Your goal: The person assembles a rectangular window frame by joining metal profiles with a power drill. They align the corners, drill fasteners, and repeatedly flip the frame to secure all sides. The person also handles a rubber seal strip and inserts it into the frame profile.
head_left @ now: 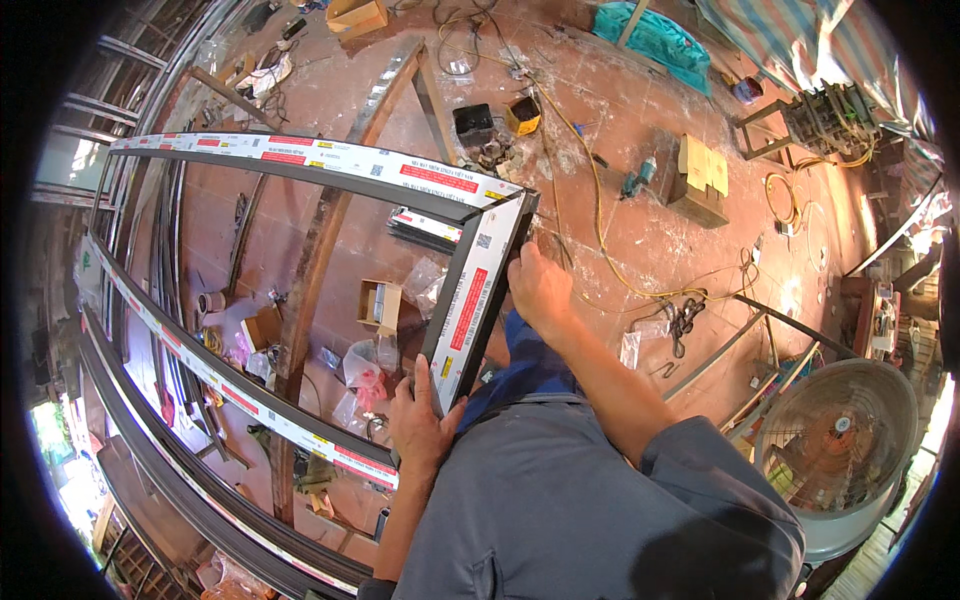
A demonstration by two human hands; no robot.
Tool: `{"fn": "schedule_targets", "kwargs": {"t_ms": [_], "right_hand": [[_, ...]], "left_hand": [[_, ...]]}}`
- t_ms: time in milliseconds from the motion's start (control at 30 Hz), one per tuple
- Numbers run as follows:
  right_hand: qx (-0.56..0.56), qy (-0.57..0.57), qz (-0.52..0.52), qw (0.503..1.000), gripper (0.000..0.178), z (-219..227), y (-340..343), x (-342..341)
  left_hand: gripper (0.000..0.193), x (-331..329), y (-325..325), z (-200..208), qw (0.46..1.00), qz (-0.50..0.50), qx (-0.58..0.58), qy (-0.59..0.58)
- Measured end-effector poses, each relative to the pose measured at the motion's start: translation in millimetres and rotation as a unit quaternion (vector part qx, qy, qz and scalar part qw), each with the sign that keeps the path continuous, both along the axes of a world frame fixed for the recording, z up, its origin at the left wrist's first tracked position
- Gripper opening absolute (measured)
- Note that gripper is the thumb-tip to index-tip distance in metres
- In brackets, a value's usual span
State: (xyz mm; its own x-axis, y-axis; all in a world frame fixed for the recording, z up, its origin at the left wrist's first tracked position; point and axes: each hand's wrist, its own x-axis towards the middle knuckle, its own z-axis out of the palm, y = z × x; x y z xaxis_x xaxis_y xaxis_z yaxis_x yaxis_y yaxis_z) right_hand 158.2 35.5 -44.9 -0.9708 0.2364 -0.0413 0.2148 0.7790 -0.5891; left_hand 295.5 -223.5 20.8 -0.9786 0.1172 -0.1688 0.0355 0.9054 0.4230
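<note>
Long frame [466, 315], faced with white, red-labelled film, is seen stretched leftward from the person's waist, above a wooden beam [322, 230]; at its near end, left hand [418, 430] is laid by the lower corner, fingers and thumb apart, firmness of grip cannot be told; right hand [543, 292] is set at the dark outer edge nearer the upper corner, fingers curled, anything pinched hidden; yellow hose [597, 205] strewn on reddish floor [730, 250]; round fan [840, 440] noted at lower right.
</note>
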Motion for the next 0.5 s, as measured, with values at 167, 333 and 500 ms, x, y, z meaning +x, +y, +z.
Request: {"fn": "schedule_targets", "kwargs": {"t_ms": [167, 333, 500], "right_hand": [[-0.003, -0.053, -0.015, 0.998, 0.023, -4, -6, 1], [-0.027, -0.035, -0.013, 0.999, 0.022, -8, -9, 4], [-0.068, 0.008, -0.023, 0.997, 0.022, -11, -7, 7]], "left_hand": [[0.106, -2, -4, 1, 1.0, -0.002, 0.018, -0.008], [0.102, -4, -5, 3, 1.0, -0.01, 0.006, -0.005], [0.102, -4, 2, 4, 1.0, 0.008, -0.018, -0.005]]}}
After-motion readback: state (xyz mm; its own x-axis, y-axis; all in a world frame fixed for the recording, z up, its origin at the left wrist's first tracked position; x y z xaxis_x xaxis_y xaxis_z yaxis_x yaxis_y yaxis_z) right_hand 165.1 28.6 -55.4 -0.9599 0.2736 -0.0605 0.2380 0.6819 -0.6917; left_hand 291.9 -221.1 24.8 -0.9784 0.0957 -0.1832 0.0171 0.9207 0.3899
